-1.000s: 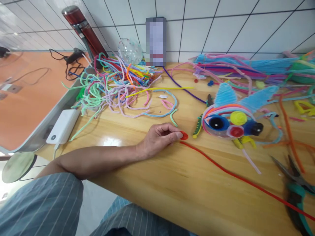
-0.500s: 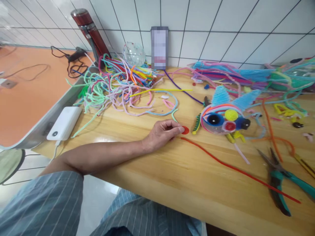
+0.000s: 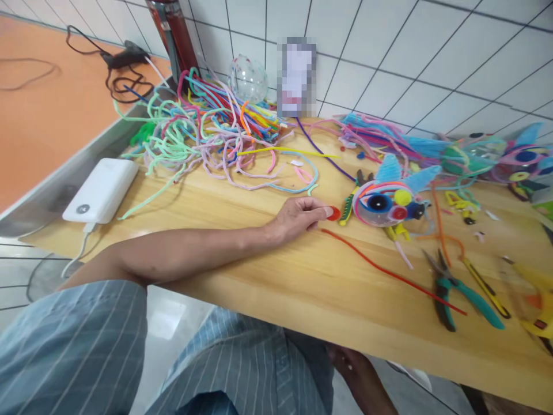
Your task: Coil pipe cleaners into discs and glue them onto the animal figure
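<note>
My left hand point(image 3: 305, 216) lies over the wooden table with thumb and forefinger pinched on a small red disc point(image 3: 333, 213). Just in front of it runs a long red pipe cleaner point(image 3: 384, 266). To the right of the disc are yellow-green handled pliers point(image 3: 347, 208) and a clear round figure point(image 3: 375, 219) with blue pipe-cleaner ears and coiled eyes. My right hand point(image 3: 343, 358) is low, beneath the table's front edge, its fingers mostly hidden and blurred.
Loose pipe cleaners point(image 3: 173, 144) heap at the back left, near a white power bank point(image 3: 101, 190). A phone point(image 3: 298, 78) leans on the tiled wall. Teal-handled pliers point(image 3: 444, 285), a yellow cutter point(image 3: 486, 286) and a blurred yellow tool point(image 3: 540, 300) lie at right. Another eared figure point(image 3: 521, 164) stands behind.
The view has swung to the right, bringing the yellow tool, a second figure and my right hand into sight. My left hand keeps its pinch on the red disc.
</note>
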The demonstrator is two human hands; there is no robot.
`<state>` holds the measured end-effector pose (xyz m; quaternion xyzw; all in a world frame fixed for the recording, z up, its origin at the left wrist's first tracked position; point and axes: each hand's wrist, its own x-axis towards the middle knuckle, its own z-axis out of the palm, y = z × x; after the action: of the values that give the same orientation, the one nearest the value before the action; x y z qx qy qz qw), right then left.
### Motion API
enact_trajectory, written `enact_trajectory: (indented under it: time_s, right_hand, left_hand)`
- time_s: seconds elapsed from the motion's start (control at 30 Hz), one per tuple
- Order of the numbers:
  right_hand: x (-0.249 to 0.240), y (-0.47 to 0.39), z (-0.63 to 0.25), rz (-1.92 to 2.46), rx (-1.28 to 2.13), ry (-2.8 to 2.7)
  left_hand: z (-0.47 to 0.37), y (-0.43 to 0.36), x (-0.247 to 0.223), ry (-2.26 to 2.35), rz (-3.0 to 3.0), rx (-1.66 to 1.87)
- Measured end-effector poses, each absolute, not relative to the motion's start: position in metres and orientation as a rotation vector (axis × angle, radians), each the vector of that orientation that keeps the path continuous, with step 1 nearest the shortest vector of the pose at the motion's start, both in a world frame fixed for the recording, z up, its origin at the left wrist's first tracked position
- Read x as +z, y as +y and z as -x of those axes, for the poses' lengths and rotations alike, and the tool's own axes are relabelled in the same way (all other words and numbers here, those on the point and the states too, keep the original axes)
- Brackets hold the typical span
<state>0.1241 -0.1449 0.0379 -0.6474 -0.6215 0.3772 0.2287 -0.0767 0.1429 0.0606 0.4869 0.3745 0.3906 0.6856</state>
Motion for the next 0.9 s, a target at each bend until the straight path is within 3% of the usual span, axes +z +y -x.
enact_trajectory:
  time_s: [0.1, 0.2, 0.33, 0.53, 0.9]
  right_hand:
    - [0.055, -0.136, -0.13, 1.831, 1.214, -1.649]
    - [0.097, -0.107, -0.122, 1.961, 0.74, -1.554]
    - [0.127, -0.03, -0.098, 1.906, 0.477, -1.659]
    - [0.098, 0.066, -0.087, 1.898, 0.453, -1.619]
    - [0.084, 0.073, -0.081, 1.75, 0.422, -1.582]
  left_hand:
    - [0.077, 0.14, 0.063, 0.824, -1.08, 0.887]
    - [0.079, 0.138, 0.064, 0.808, -1.082, 0.894]
    - [0.08, 0.138, 0.06, 0.787, -1.071, 0.913]
    - [0.08, 0.138, 0.058, 0.729, -1.046, 0.935]
    - [0.08, 0.138, 0.06, 0.659, -1.006, 0.879]
